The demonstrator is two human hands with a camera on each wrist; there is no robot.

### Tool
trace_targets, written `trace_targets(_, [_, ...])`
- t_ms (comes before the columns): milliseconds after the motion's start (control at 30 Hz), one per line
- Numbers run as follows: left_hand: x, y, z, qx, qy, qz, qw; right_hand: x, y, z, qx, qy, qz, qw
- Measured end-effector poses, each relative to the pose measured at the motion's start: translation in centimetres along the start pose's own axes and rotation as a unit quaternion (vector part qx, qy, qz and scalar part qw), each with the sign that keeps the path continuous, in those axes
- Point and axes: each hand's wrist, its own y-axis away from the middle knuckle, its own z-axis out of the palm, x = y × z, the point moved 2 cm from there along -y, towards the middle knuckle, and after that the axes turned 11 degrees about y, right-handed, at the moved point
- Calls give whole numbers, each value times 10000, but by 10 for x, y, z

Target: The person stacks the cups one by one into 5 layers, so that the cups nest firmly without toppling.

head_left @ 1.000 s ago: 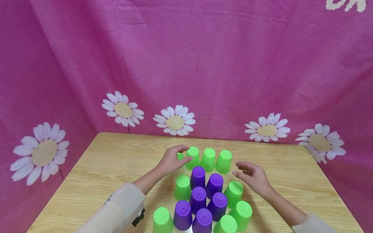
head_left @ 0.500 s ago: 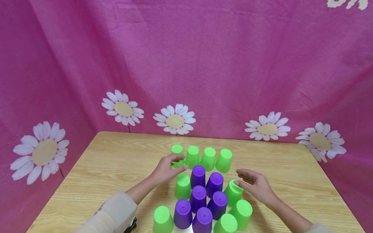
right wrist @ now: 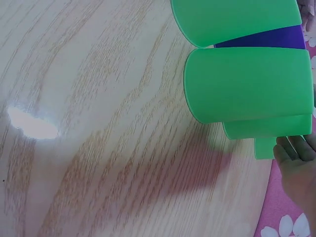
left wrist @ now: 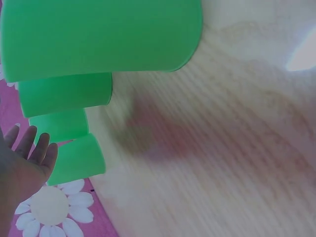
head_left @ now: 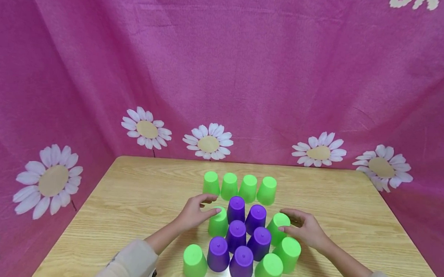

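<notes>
My left hand point(head_left: 194, 213), fingers loosely bent and thumb apart, hovers at the upper left of an upside-down green cup point(head_left: 218, 226). Its thumb overlaps that cup's top in the head view. On the other side, my right hand point(head_left: 308, 230) is beside another inverted green cup point(head_left: 276, 233), thumb in front of its side and fingers behind. Several upside-down purple cups point(head_left: 237, 236) stand grouped between the hands. In the left wrist view the fingers point(left wrist: 38, 148) are spread near green cups point(left wrist: 76, 158). The right wrist view has the right hand point(right wrist: 298, 170) just below a green cup point(right wrist: 252, 84).
A row of several green cups point(head_left: 229, 187) stands farther back on the wooden table point(head_left: 150, 181). Nearer me are a green cup point(head_left: 194, 264) at left and two more, one a green cup point(head_left: 269, 270), at right. A pink cloth point(head_left: 246, 86) with daisies hangs behind.
Both hands have come down from the back row toward me. The left moved from the back-row cups to the nearer left green cup, the right to the nearer right one. The cups have stayed put.
</notes>
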Motion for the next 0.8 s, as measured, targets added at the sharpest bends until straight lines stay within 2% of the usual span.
trace_targets(400, [-11, 8, 2, -82, 277, -295, 9991, 3, 1, 1, -80, 85, -128, 9999])
trace_targets(800, [-18, 11, 7, -127, 455, -159, 9988, 3, 1, 0, 134, 81, -196, 9997])
